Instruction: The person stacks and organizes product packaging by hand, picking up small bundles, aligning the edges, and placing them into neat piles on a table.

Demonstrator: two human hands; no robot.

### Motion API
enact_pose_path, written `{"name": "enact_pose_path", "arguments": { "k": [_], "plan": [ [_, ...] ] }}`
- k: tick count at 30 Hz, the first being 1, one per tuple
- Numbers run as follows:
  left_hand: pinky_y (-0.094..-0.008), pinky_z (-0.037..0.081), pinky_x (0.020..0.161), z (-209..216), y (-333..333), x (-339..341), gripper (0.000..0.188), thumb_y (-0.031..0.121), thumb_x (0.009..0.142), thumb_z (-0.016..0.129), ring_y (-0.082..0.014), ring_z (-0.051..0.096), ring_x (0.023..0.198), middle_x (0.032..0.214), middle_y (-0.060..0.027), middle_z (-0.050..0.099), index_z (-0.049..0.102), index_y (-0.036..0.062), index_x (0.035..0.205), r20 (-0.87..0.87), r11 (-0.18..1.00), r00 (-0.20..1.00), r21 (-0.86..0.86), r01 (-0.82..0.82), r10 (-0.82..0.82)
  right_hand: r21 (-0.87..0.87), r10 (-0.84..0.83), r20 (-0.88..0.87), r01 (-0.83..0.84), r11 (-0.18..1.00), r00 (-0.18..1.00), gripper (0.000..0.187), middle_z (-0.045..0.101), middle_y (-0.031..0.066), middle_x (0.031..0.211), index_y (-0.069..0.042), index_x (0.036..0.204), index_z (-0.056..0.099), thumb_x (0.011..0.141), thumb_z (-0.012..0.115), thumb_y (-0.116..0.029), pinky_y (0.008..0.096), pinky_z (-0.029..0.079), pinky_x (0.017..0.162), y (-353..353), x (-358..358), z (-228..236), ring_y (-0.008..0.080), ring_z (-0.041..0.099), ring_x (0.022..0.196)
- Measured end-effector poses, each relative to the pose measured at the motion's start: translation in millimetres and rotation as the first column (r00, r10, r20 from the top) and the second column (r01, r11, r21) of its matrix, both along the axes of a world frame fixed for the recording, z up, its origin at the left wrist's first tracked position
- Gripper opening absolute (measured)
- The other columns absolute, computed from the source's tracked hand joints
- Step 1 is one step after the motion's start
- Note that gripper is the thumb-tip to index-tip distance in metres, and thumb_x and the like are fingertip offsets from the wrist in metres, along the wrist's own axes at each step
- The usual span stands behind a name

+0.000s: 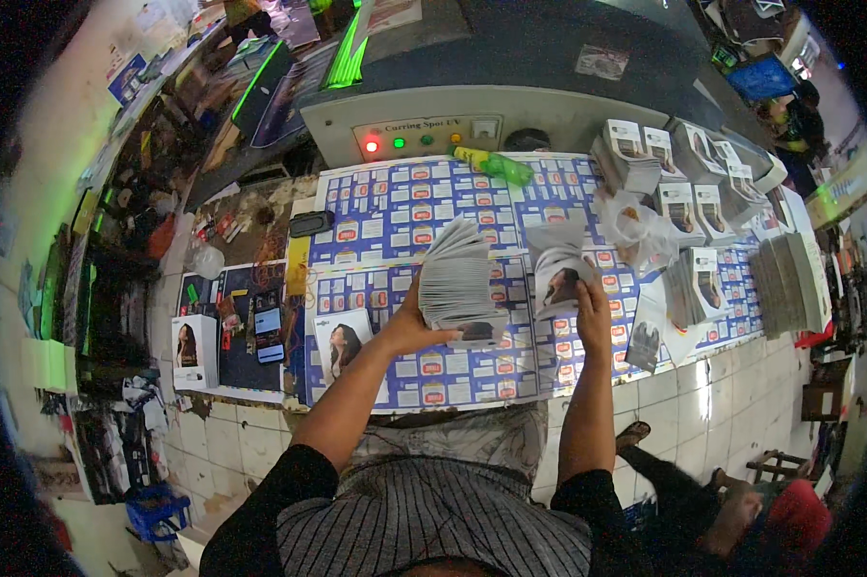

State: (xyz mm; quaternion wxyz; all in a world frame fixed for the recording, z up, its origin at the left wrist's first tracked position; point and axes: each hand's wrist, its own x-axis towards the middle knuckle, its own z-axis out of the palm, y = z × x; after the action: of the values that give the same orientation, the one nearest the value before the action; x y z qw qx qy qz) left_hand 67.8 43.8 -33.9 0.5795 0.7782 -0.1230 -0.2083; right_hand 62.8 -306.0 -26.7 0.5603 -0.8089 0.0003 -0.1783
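Note:
My left hand [414,325] is closed around the lower left of a thick stack of thin printed pieces [460,274], their white edges fanned out. Its thumb lies along the stack's near edge. To the right, my right hand [595,306] grips a smaller bunch of similar printed pieces [556,279], fingers on its right side. The top piece of that bunch carries a picture of a dark-haired person. Both bunches are over the table, a small gap between them. Beside my left forearm lies a flat white printed piece [342,337] with a similar picture.
Blue-and-white printed sheets [376,197] cover the table. Several stacks of printed pieces [683,207], a clear plastic bag [635,231] and a green bottle [501,166] occupy its right and far sides. Leftward are a black case [311,223], phone [268,332] and white box [195,354]. Someone sits lower right.

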Motion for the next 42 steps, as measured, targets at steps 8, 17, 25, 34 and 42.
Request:
{"name": "enact_pose_path", "arguments": {
  "k": [8, 17, 25, 34, 42],
  "plan": [
    [-0.0398, 0.034, 0.111, 6, -1, -1, 0.128, 0.019, 0.065, 0.089, -0.0259, 0.029, 0.14, 0.153, -0.0148, 0.024, -0.004, 0.0154, 0.153, 0.024, 1.0, 1.0, 0.006, -0.014, 0.014, -0.169, -0.065, 0.29, 0.118, 0.978, 0.955, 0.024, 0.063, 0.0132, 0.112, 0.001, 0.113, 0.065, 0.09, 0.06, -0.002, 0.0329, 0.046, 0.091, 4, -8, 22, 0.0244, 0.06, 0.1],
    [-0.0385, 0.033, 0.112, 5, -2, -2, 0.128, 0.016, 0.065, 0.088, -0.0234, 0.031, 0.139, 0.153, -0.0137, 0.025, -0.005, 0.0145, 0.153, -0.024, 0.996, 1.0, -0.092, -0.013, 0.011, 0.497, -0.025, -0.267, 0.16, 0.853, 0.963, 0.022, 0.067, 0.0068, 0.091, 0.001, 0.101, 0.065, 0.085, 0.07, -0.013, 0.0273, 0.049, 0.074, -16, 0, 15, 0.0135, 0.061, 0.08],
    [-0.0399, 0.034, 0.111, 5, 4, -4, 0.124, 0.017, 0.068, 0.087, -0.0235, 0.033, 0.138, 0.151, -0.0134, 0.028, -0.003, 0.0136, 0.153, 0.036, 1.0, 0.999, -0.024, -0.009, 0.01, 0.634, 0.121, -0.351, 0.14, 0.761, 0.929, 0.026, 0.068, 0.0079, 0.097, 0.001, 0.101, 0.065, 0.089, 0.066, -0.022, 0.0317, 0.05, 0.075, -17, 10, 23, 0.0169, 0.063, 0.082],
    [-0.0401, 0.036, 0.11, 0, -4, 5, 0.127, 0.019, 0.067, 0.088, -0.0247, 0.037, 0.136, 0.149, -0.0138, 0.033, -0.005, 0.0136, 0.153, -0.016, 0.995, 0.999, -0.091, 0.048, -0.05, -0.048, -0.357, -0.338, 0.363, 0.931, 0.871, 0.031, 0.068, 0.0127, 0.088, 0.004, 0.102, 0.064, 0.086, 0.066, -0.023, 0.0323, 0.048, 0.073, -64, 23, -49, 0.0181, 0.062, 0.079],
    [-0.0386, 0.035, 0.11, 11, -5, -3, 0.125, 0.016, 0.066, 0.088, -0.0249, 0.038, 0.135, 0.147, -0.0146, 0.035, -0.002, 0.0107, 0.153, 0.0, 0.997, 0.998, -0.046, -0.06, 0.06, 0.155, -0.228, -0.002, 0.225, 0.962, 0.974, 0.02, 0.065, 0.0109, 0.099, 0.002, 0.107, 0.058, 0.093, 0.06, -0.012, 0.0287, 0.048, 0.077, -52, -38, 76, 0.0153, 0.06, 0.085]
  ]
}}
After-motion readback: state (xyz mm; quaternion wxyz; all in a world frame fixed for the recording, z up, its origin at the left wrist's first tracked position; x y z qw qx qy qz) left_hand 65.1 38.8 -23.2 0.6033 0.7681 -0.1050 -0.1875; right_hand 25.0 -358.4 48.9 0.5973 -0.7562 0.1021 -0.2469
